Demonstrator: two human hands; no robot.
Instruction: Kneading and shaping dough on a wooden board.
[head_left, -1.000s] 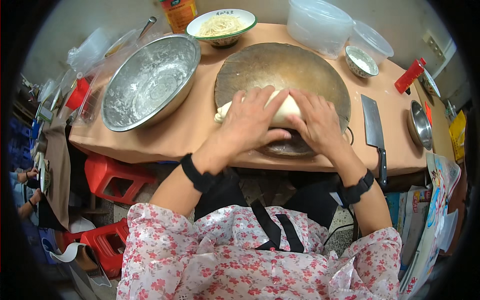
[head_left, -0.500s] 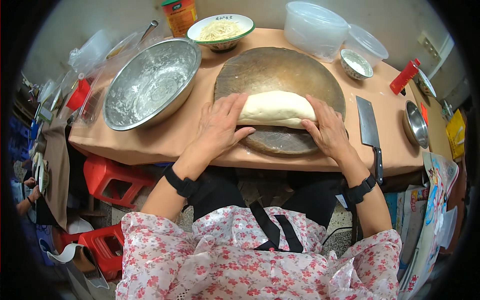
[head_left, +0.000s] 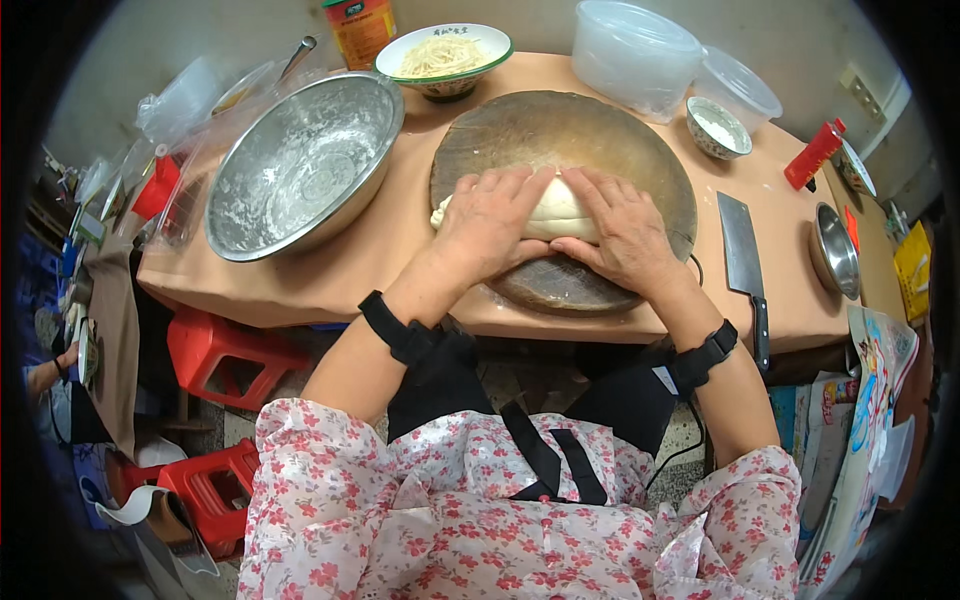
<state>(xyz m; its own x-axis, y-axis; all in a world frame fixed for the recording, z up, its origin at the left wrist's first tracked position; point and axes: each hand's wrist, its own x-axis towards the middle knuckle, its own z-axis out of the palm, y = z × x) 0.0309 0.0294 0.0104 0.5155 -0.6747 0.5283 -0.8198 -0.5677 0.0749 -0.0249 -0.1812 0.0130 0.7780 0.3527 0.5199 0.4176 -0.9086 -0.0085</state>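
Observation:
A thick roll of pale dough (head_left: 560, 220) lies across a round wooden chopping board (head_left: 560, 125). My left hand (head_left: 490, 222) is over its left part, fingers wrapped over the far side and thumb along the near edge. A lumpy end of dough sticks out past this hand's left side. My right hand (head_left: 625, 230) grips the right part the same way. Both thumbs come close together at the near edge, and only the middle of the roll shows between the hands. The right end is hidden under my right hand.
A flour-dusted metal bowl (head_left: 310, 165) stands left of the board; a bowl of noodles (head_left: 445, 58) is behind. To the right lie a cleaver (head_left: 740, 250), a small bowl of white powder (head_left: 718, 130), a red bottle (head_left: 815, 155) and a metal bowl (head_left: 833, 250). Plastic tubs (head_left: 640, 60) stand at the back.
My hands have come inward from the two ends of the dough roll to its middle, nearly meeting. The roll's left end now shows beyond my left hand.

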